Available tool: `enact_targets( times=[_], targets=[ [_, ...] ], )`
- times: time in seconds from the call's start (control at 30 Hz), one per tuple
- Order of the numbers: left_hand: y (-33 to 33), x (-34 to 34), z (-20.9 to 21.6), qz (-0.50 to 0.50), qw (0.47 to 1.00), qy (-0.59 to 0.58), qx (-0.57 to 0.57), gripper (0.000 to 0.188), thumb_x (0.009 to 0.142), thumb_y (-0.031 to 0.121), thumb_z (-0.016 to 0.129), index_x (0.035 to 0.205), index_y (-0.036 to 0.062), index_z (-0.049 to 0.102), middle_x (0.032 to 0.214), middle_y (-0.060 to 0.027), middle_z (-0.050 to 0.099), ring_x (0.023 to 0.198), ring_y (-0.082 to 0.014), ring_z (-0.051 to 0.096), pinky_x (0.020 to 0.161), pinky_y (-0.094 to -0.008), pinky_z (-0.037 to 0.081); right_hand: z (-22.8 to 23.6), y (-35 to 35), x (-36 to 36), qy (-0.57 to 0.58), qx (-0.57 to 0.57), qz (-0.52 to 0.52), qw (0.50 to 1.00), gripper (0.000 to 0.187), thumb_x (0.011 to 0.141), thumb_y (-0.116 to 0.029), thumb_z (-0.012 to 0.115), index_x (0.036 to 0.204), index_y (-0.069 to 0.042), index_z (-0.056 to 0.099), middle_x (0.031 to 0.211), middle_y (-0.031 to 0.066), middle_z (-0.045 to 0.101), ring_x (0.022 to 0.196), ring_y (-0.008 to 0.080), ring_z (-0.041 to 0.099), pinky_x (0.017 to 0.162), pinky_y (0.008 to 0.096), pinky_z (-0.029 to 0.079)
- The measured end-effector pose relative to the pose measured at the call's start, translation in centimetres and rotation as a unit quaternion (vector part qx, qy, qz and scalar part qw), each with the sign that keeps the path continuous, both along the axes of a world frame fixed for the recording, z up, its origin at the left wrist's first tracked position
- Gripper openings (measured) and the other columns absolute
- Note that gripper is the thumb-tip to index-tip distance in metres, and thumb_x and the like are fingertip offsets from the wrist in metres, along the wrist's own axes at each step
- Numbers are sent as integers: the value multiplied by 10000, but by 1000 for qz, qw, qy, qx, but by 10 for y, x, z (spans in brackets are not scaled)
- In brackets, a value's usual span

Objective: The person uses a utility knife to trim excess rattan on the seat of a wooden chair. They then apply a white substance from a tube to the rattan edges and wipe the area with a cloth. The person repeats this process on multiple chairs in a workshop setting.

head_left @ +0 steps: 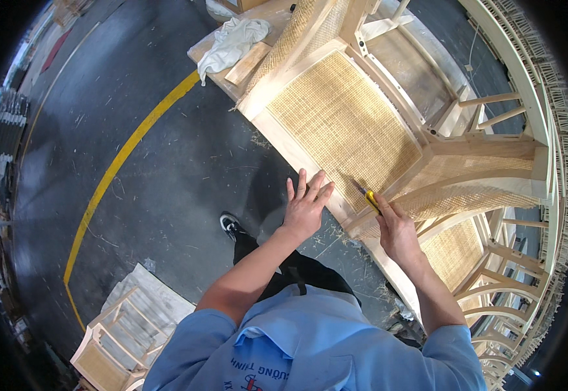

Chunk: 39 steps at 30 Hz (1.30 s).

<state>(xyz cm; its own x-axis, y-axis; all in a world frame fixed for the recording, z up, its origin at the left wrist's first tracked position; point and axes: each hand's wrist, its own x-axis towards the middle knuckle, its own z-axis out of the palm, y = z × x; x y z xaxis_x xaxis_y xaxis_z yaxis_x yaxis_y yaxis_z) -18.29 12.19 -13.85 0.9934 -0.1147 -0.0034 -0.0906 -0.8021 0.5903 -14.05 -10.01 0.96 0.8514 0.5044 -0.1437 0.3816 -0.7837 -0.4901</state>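
At the far left, beyond blurred stacks along the rim of the view, a yellow line (121,156) curves over the dark grey floor (173,189). At the lower left, a small pale wooden chair (101,362) with a woven seat lies on or against a whitish sheet (176,306). A dark shoe with a white toe (230,225) shows below the worker's arms, while near the top a crumpled white cloth (235,42) lies beside a short piece of wood (248,63). The worker's two hands are apart. The left hand (305,210) has its fingers spread, their tips at the near edge of a pale wooden frame (287,140). Set in that frame, ahead of both hands, is a woven cane panel (342,107). Over its near right corner is a yellow cutter (370,199), its narrow tip pointing up and leftward; whether the tip touches the weave cannot be told. The right hand (396,228) is curled around the cutter's handle. Further right, another cane panel (453,253) sits in a similar frame, and curved wooden chair parts (507,289) line up toward the right rim.
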Motion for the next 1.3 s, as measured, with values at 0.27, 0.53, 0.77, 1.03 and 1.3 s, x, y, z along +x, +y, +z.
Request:
enact_targets(
  times=[0.27,0.53,0.77,1.03,1.3],
  targets=[
    [5,3,-4,11,1000,1,-20,613,880,65,652,1467,215,560,1681,-102,251,1548,-498,130,1203,-712,152,-3,8,7,1,21,1,1000,485,925,27,617,1406,7,559,1068,254,648,872,437,689,764,468,580],
    [3,0,3,-9,999,-7,-50,461,892,66,651,1340,176,652,1655,-124,301,1539,-504,168,1180,-734,181,-19,11,17,9,-36,33,999,482,909,4,631,1388,-6,577,1023,234,656,835,424,696,748,479,587],
    [12,1,-5,1,997,-4,-81,508,901,35,619,1393,120,526,1631,-102,374,1543,-481,184,1206,-700,172,-34,14,31,29,-73,74,994,487,905,-16,640,1387,-16,573,967,222,658,824,418,697,730,494,586],
    [12,1,-7,4,998,17,-59,568,907,22,603,1447,93,443,1638,-73,374,1556,-434,188,1227,-675,151,-34,16,35,38,-82,85,992,484,918,-40,638,1397,-25,569,963,212,661,814,405,702,731,491,592],
    [11,3,-4,12,998,27,-62,509,904,11,597,1389,91,463,1621,-83,406,1552,-431,212,1217,-686,158,-34,17,35,28,-102,94,990,485,923,-45,611,1405,-28,558,967,198,659,817,393,708,726,473,606]
  ],
)
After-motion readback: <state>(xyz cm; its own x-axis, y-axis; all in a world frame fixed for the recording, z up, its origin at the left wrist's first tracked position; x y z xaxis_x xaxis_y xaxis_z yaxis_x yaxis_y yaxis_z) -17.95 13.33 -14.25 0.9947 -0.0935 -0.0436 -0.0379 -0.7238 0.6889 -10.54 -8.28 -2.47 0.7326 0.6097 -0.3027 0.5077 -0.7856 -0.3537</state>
